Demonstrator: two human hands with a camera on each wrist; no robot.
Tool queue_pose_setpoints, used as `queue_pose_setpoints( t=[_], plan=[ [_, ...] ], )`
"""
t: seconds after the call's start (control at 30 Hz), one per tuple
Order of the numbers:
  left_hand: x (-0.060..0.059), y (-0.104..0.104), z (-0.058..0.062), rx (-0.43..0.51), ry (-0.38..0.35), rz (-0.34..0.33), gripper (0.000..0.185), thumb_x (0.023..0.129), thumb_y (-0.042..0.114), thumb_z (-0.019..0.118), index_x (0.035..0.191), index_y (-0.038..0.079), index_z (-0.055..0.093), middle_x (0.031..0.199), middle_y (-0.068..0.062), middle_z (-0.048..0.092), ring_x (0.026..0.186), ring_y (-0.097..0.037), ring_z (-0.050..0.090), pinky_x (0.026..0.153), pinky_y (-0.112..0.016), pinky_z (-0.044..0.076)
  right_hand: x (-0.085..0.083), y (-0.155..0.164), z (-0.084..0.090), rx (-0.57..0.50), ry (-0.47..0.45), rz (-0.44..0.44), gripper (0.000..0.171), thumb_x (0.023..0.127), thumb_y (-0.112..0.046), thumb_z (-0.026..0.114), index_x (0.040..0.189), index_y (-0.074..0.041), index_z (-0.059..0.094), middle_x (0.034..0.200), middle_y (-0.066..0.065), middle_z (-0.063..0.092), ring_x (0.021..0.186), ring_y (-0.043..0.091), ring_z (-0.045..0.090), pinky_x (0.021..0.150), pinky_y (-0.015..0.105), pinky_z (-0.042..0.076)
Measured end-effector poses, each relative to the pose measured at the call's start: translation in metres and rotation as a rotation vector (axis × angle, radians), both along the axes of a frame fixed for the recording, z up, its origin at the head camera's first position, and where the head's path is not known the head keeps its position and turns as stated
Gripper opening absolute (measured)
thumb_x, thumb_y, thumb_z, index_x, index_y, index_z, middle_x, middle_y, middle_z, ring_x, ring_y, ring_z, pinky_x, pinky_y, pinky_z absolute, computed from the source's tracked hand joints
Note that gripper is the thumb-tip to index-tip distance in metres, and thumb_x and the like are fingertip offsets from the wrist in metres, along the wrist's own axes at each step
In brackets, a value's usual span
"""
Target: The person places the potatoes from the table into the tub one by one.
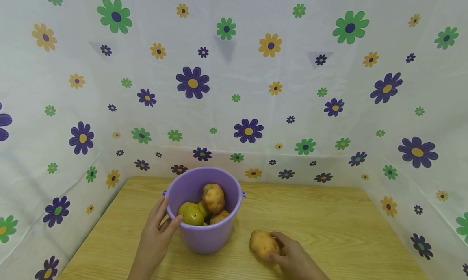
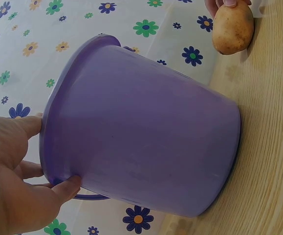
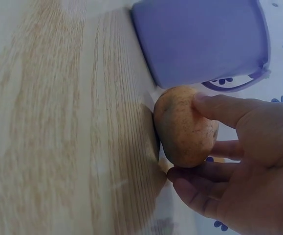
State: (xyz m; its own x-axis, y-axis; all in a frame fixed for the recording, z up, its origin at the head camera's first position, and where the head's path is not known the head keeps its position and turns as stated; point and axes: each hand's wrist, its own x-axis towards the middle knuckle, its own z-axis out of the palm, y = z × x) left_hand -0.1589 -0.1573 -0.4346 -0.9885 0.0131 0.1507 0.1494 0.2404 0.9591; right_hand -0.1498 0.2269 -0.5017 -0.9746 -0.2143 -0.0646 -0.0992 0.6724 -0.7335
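A purple bucket (image 1: 206, 239) stands upright on the wooden table. Inside it lie potatoes (image 1: 213, 198) and glossy yellow-green round fruit (image 1: 191, 213); anything lower down is hidden. At the bucket's left rim, my left hand (image 1: 155, 231) holds on, thumb and fingers around the edge, as the left wrist view also shows. To the right of the bucket, my right hand (image 1: 292, 253) grips a single potato (image 1: 262, 243) between thumb and fingers. That potato (image 3: 186, 127) is at the table surface in the right wrist view; whether it touches the wood I cannot tell.
The light wooden table (image 1: 321, 215) reaches back to a white sheet (image 1: 234, 109) printed with green, yellow and purple flowers. This sheet encloses the back and both sides. The bucket's purple handle (image 3: 234, 88) hangs down on its far side.
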Motion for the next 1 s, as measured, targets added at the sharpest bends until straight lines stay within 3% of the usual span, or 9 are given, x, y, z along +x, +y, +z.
queue_pose_setpoints(
  t=[0.4, 0.77, 1.0],
  plan=[
    [-0.0011, -0.0002, -0.001, 0.01, 0.01, 0.002, 0.078, 0.104, 0.028, 0.067, 0.163, 0.003, 0.024, 0.171, -0.018, 0.01, 0.151, -0.042, 0.028, 0.116, -0.035, 0.039, 0.0015, -0.0037, -0.0026, -0.035, 0.078, 0.01, 0.066, 0.087, -0.032, 0.085, 0.132, 0.008, 0.059, 0.11, 0.008, 0.068, 0.092, 0.018, 0.061, 0.075, 0.025, 0.058],
    [-0.001, 0.0005, -0.0023, 0.028, 0.036, 0.0, 0.076, 0.104, 0.024, 0.067, 0.162, 0.001, 0.025, 0.17, -0.019, 0.011, 0.15, -0.043, 0.028, 0.115, -0.032, 0.038, 0.0004, -0.0064, -0.0033, -0.082, 0.08, -0.01, 0.062, 0.085, -0.026, 0.087, 0.13, 0.007, 0.06, 0.105, 0.009, 0.069, 0.089, 0.02, 0.063, 0.07, 0.023, 0.057],
    [-0.0007, 0.001, -0.002, 0.036, 0.04, -0.003, 0.075, 0.104, 0.024, 0.067, 0.162, 0.001, 0.026, 0.17, -0.019, 0.012, 0.15, -0.043, 0.028, 0.112, -0.022, 0.039, 0.0021, -0.0073, -0.0037, -0.061, 0.09, -0.045, 0.06, 0.083, -0.03, 0.088, 0.127, 0.001, 0.063, 0.102, 0.005, 0.069, 0.086, 0.016, 0.061, 0.069, 0.022, 0.055]
  ],
)
